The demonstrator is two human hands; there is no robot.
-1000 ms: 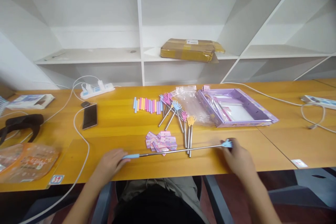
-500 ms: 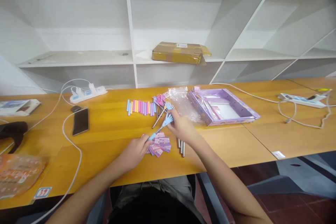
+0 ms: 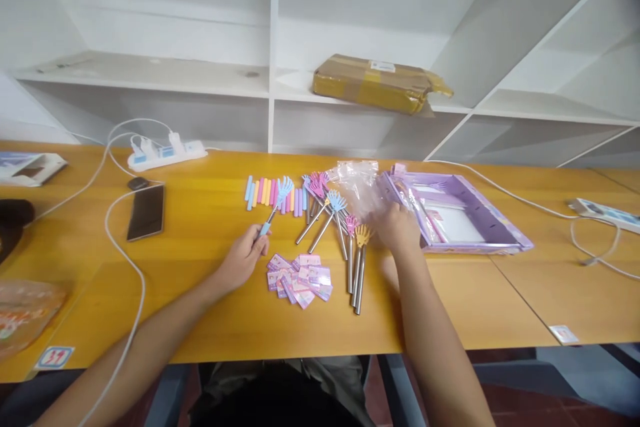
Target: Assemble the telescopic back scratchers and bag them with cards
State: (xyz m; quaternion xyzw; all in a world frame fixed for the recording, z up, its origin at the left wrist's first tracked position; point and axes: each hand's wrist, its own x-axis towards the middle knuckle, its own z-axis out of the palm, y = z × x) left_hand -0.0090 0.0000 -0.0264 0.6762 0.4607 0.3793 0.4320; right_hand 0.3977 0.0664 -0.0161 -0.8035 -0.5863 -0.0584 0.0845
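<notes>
My left hand (image 3: pixel 244 255) is closed on the blue grip of a back scratcher (image 3: pixel 283 190), whose hand-shaped head points up and away. My right hand (image 3: pixel 399 227) is blurred, over clear plastic bags (image 3: pixel 361 188) at the left wall of a purple box (image 3: pixel 475 201); its fingertips are hidden. Between my hands lie several back scratchers (image 3: pixel 336 201) with blue, pink and yellow heads and bare metal rods. Behind them is a row of coloured grip sleeves (image 3: pixel 259 191). A loose pile of pink and purple cards (image 3: pixel 300 278) lies nearer me.
A phone (image 3: pixel 146 212) and a power strip (image 3: pixel 167 155) with white cables lie at left. An orange-printed bag (image 3: pixel 27 313) is at the front left. A taped cardboard box (image 3: pixel 373 83) sits on the shelf above. Another power strip (image 3: pixel 607 212) is at far right.
My right hand has left the blue scratcher head and moved right to the bags and purple box. My left hand has shifted left, tilting the scratcher more upright. The view has shifted too.
</notes>
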